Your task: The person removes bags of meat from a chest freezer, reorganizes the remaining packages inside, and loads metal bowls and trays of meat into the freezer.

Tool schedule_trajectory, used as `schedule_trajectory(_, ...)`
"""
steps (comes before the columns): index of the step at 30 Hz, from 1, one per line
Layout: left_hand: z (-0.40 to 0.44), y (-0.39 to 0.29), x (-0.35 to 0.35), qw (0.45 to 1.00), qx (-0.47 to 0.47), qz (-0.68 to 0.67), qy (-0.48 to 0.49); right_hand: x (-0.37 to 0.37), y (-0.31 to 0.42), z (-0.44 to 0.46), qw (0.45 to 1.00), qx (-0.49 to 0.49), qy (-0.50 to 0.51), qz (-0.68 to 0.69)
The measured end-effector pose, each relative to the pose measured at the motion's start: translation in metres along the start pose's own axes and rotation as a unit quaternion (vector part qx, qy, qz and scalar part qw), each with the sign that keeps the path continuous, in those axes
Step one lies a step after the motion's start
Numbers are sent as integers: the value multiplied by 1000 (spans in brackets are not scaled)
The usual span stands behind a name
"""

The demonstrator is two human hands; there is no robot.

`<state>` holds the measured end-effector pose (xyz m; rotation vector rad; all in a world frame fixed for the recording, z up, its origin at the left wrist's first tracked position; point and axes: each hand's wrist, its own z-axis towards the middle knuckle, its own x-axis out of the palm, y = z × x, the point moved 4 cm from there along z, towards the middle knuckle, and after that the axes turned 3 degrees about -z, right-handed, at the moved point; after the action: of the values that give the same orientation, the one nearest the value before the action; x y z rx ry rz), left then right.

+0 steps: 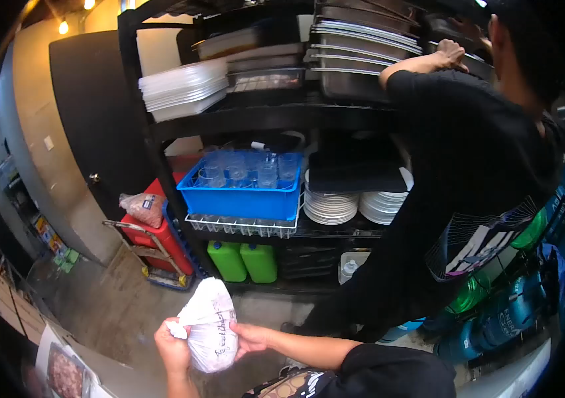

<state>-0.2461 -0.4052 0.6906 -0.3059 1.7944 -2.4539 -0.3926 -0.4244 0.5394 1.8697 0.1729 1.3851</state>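
A full white plastic bag with dark handwriting on its side is held up in front of me, above the floor. Its gathered, twisted neck is closed in my left hand, with a white end poking out past the fingers. My right hand presses against the bag's right side, fingers on the plastic. What fills the bag cannot be seen. At the lower left, near my left hand, a pack of pinkish meat shows in a pale container.
A co-worker in black reaches to the upper shelf at right. The black rack holds a blue crate of glasses, stacked plates and metal pans. Green jugs, a red cooler and water bottles stand lower.
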Motion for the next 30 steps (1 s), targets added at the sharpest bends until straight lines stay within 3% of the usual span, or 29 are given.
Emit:
schedule_trajectory(5,-2,49,-9,999,-36,26,18,-41,-2,-30,949,73,-198,-235)
schedule_trajectory(10,-16,87,-28,991,-70,109,22,-59,13,-67,915,34,-321,-244)
schedule_trajectory(17,-40,132,-65,965,-114,231,48,-65,33,-93,896,-23,-336,-290)
schedule_trajectory(20,-53,122,-70,944,-102,308,52,-66,40,-106,885,-31,-358,-297)
schedule_trajectory(26,-73,96,-70,886,-189,415,89,-42,53,-106,866,14,-368,-338)
schedule_trajectory(29,-80,86,-70,869,-172,445,128,-63,30,-75,887,-89,-260,-371)
schedule_trajectory(30,-83,87,-71,868,-156,452,132,-51,29,-69,863,-99,-247,-429)
